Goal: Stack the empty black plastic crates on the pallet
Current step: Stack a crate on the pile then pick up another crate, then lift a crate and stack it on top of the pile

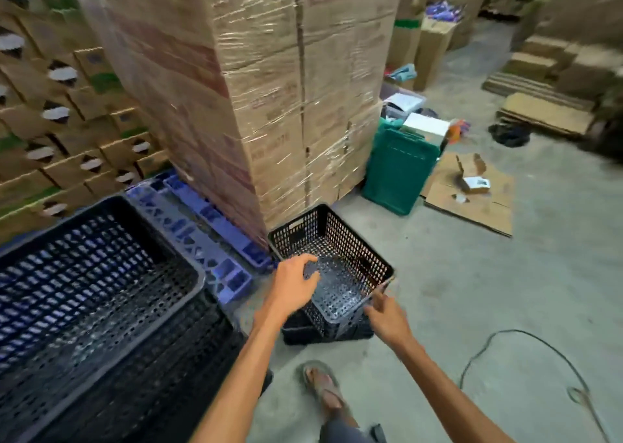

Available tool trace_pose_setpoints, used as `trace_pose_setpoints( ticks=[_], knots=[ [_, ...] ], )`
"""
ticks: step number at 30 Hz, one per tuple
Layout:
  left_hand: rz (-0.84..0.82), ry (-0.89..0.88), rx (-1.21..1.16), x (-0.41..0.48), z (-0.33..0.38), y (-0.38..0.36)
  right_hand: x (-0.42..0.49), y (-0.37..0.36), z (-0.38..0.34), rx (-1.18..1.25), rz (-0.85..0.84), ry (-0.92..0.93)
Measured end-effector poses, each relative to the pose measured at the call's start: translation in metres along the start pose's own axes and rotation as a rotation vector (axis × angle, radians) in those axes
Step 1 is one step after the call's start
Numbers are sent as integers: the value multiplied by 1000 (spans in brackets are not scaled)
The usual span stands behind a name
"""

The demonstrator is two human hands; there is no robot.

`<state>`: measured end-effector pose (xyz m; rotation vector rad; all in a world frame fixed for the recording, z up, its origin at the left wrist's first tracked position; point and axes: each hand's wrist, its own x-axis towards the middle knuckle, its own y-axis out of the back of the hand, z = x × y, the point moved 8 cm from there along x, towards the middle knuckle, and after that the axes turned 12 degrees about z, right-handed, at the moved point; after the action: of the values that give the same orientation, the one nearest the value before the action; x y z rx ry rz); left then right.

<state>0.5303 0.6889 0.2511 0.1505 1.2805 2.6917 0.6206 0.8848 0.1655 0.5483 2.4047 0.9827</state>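
Two hands reach for a small black crate (332, 264) that sits tilted on top of other black crates on the concrete floor (472, 291), beside the corner of the blue pallet (215, 240). We note the left hand (296, 282) curled over the crate's near-left rim, fingers dipping inside; whether it grips firmly we cannot tell. The right hand (387, 318) is at the near-right corner, loosely open, one finger touching the rim. To the left, a stack of larger black crates (94, 291) stands on the pallet. Behind rises a shrink-wrapped block of cartons (269, 88). Further right: a green crate (399, 169), flattened cardboard (472, 199), a cable (539, 351). A sandalled foot (325, 388) shows below.
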Motion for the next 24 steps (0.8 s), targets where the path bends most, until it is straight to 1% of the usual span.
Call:
trace_pose_setpoints(
  ticks=[2, 4, 7, 8, 9, 12, 15, 17, 20, 22, 24],
  knots=[
    [-47, 62, 49, 39, -17, -35, 21, -10, 10, 70, 9, -104],
    [-60, 132, 85, 88, -41, -67, 51, -26, 27, 151, 29, -244],
    [-95, 261, 140, 177, -101, -135, 118, -73, 67, 194, 22, -456],
    [-115, 293, 191, 212, -128, -165, 147, -98, 87, 198, 11, -539],
    [-111, 309, 240, 237, -144, -177, 162, -113, 100, 207, 11, -612],
    [-50, 252, 387, 325, -191, -224, 211, -160, 136, 273, 59, -790],
    [-35, 212, 529, 403, -245, -274, 248, -213, 174, 334, 122, -936],
    [-69, 219, 600, 438, -273, -296, 257, -237, 193, 346, 178, -995],
    [-219, 292, 612, 469, -309, -326, 260, -251, 209, 297, 276, -1054],
    [-263, 270, 605, 478, -320, -333, 261, -246, 206, 260, 311, -1020],
    [-241, 233, 619, 482, -325, -330, 263, -235, 203, 217, 310, -969]
  ],
)
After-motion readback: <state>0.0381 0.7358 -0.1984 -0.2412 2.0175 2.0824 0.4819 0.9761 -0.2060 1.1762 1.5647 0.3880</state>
